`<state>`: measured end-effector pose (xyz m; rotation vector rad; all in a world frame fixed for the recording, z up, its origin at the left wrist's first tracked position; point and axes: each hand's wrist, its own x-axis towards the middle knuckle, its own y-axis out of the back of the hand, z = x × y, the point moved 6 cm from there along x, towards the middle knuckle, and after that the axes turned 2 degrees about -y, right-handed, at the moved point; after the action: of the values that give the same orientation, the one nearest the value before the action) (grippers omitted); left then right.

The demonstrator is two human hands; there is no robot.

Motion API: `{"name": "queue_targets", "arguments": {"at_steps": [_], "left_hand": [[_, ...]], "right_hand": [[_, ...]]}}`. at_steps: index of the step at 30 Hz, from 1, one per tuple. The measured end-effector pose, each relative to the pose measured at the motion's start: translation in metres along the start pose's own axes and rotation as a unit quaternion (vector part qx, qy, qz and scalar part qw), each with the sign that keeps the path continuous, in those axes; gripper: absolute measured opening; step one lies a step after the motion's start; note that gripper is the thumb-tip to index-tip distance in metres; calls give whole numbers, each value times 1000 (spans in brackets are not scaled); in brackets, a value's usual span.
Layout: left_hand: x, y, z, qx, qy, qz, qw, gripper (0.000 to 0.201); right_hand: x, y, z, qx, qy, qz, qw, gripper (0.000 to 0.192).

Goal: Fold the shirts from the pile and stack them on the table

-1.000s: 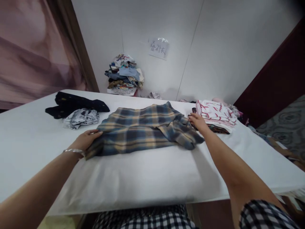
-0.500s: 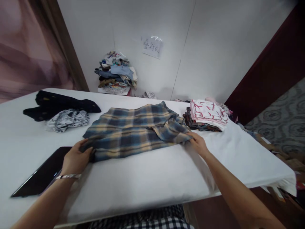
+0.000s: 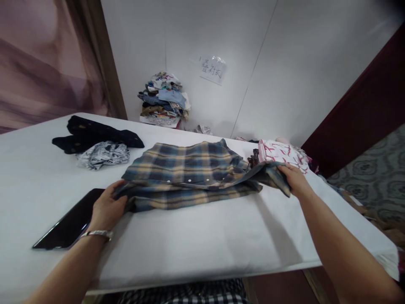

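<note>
You face a white table [image 3: 196,249] set against pale wall panels [image 3: 284,63]. A paper sign [image 3: 214,69] hangs at twelve o'clock; patterned carpet [image 3: 376,173] shows at three o'clock.

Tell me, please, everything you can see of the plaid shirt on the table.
The plaid shirt is soft woven cloth in blue, navy and yellow checks, lying mostly flat across the white table. A row of pale snaps shows along one folded edge. The left hand grips its near left corner; the right hand lifts its right end.
</note>
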<state>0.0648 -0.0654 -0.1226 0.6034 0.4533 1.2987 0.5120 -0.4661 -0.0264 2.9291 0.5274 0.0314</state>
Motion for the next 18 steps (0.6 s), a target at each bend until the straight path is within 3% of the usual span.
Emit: {"name": "queue_targets", "arguments": {"at_steps": [4,6,8,10,12,14,18], "left_hand": [[2,5,-3,-17,1,41,999,63],[3,9,-5,-31,3,66,997,62],[4,12,-8,-43,17,75,996,62],[5,13,-12,-53,43,74,995,61],[7,13,-15,-60,64,68,994,61],[10,11,-18,-59,70,65,994,61],[16,8,-19,-36,42,66,996,57]], "right_hand": [[44,-56,-50,20,-19,-85,996,23],[66,-88,-76,107,45,-134,984,28],[81,-111,-83,137,92,-158,974,34],[86,-122,-64,75,88,-153,981,39],[80,-118,-26,-50,66,-131,988,44],[64,-102,15,-169,75,-103,977,50],[24,-52,81,-301,117,-8,946,70]]}}
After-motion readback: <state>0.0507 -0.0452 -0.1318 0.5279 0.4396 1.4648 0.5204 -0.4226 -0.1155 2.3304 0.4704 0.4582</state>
